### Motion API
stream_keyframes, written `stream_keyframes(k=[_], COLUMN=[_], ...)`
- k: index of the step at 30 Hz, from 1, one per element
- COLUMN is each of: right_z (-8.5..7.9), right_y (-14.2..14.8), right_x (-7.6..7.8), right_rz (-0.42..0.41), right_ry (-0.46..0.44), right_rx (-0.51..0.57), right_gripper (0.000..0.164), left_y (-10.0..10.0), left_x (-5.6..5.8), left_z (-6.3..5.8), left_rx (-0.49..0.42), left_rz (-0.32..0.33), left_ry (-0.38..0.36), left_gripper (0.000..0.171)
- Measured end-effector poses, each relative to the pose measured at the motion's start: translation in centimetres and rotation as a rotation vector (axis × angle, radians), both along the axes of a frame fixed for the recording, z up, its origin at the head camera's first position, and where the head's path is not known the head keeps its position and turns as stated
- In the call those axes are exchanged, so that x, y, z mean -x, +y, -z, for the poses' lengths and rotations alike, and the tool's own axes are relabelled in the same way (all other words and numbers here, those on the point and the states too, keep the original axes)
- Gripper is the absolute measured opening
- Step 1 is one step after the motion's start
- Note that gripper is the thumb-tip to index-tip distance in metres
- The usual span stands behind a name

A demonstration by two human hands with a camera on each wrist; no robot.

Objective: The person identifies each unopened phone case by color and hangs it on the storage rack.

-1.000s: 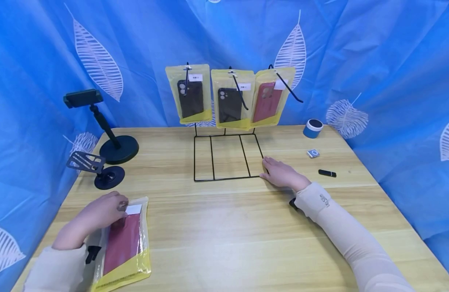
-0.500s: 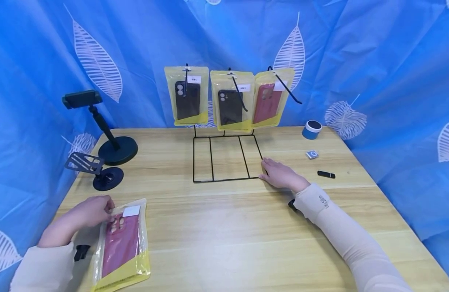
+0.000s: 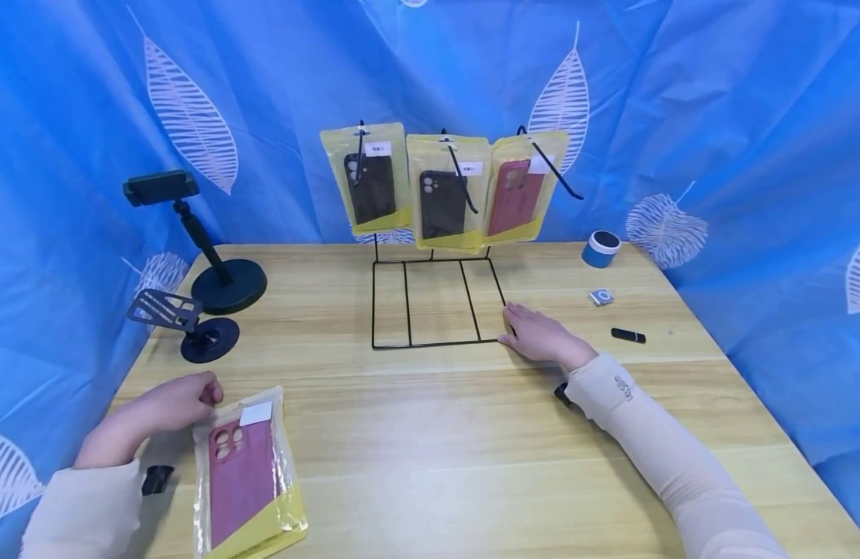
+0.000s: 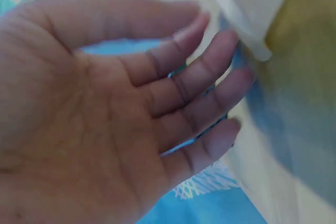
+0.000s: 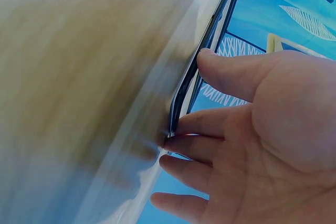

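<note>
In the head view, a clear and yellow pouch (image 3: 288,485) with a red phone case (image 3: 243,485) inside lies at the front left of the table. My left hand (image 3: 182,401) is beside the pouch's upper left corner. In the left wrist view its fingers (image 4: 194,87) are loosely bent and hold nothing; a pale edge of the pouch (image 4: 247,9) shows beyond them. My right hand (image 3: 542,334) holds the front right corner of a black wire display rack (image 3: 407,303). In the right wrist view, thumb and fingertips meet the rack's black wire (image 5: 181,95).
Several pouches hang on the rack's hooks, among them two with black cases (image 3: 371,186) and one with a red case (image 3: 514,194). Two phone stands (image 3: 227,285) are at left. A blue jar (image 3: 601,250), a small silver player (image 3: 601,296) and a black stick (image 3: 628,335) lie at right.
My left hand has drawn back left from the pouch's top, uncovering the red case's camera holes. The pouch has shifted slightly right. My right hand stays at the rack corner.
</note>
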State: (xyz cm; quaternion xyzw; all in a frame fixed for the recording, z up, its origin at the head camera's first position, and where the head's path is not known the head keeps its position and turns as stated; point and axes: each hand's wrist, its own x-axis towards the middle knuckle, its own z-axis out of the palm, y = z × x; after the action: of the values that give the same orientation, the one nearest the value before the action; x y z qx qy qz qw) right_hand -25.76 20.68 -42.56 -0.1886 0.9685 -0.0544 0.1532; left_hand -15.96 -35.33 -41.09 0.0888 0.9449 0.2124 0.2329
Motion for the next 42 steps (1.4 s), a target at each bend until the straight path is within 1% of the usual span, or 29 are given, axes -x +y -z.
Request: stream_keyframes(k=[2,4,6,9,11,14,16,18,21,25,29,33,35,38,42], right_z=[0.0,0.1,0.1,0.1,0.1,0.1,0.1,0.1,0.1,0.2,0.2,0.1,0.0,0.1,0.0], right_y=[0.0,0.1,0.1,0.1,0.2,0.1,0.1,0.0,0.0,0.1,0.1,0.0,0.0,0.0,0.0], right_x=[0.0,0.0,0.0,0.1,0.2,0.2,0.2,0.2,0.1,0.1,0.0,0.0,0.0,-0.1,-0.1], right_rz=[0.000,-0.003,-0.002,0.001,0.001,0.006,0.002,0.004,0.001,-0.001,0.000,0.003,0.002,0.000,-0.003], right_ry=[0.000,0.003,0.003,0.004,0.006,0.000,0.000,-0.003,-0.001,-0.001,-0.006,-0.010,-0.009,-0.006,-0.003], right_rx=[-0.001,-0.002,0.001,0.008,0.010,0.013,0.010,0.011,0.009,0.012,0.013,0.015,0.011,0.005,0.004], right_gripper=[0.068,0.068,0.068,0.069,0.069,0.069,0.069,0.069,0.068,0.068,0.068,0.068,0.067,0.067,0.067], left_y=[0.2,0.4,0.7,1.0,1.1,1.1,1.2,1.4,2.3,3.9,6.0,8.3,9.4,10.9,12.3], left_x=[0.1,0.1,0.1,0.1,0.0,-0.1,-0.3,-0.4,-0.4,-0.4,-0.4,-0.1,0.2,0.8,1.8], left_z=[0.1,0.2,0.1,-0.1,-0.1,0.0,0.1,0.0,-0.5,-2.2,-4.0,-5.6,-6.4,-7.5,-8.3], left_rx=[0.026,0.060,0.095,0.130,0.138,0.117,0.087,0.050,-0.029,-0.164,-0.271,-0.362,-0.425,-0.511,-0.539], left_rz=[-0.006,-0.012,-0.019,-0.022,-0.024,-0.012,-0.017,-0.019,-0.044,-0.083,-0.129,-0.176,-0.188,-0.187,-0.162], left_ry=[0.003,0.003,-0.007,-0.015,-0.012,0.027,0.053,0.100,0.185,0.312,0.465,0.607,0.651,0.681,0.720], left_gripper=[0.013,0.011,0.007,0.007,0.008,0.006,0.007,0.007,0.006,0.004,0.010,0.017,0.019,0.021,0.020])
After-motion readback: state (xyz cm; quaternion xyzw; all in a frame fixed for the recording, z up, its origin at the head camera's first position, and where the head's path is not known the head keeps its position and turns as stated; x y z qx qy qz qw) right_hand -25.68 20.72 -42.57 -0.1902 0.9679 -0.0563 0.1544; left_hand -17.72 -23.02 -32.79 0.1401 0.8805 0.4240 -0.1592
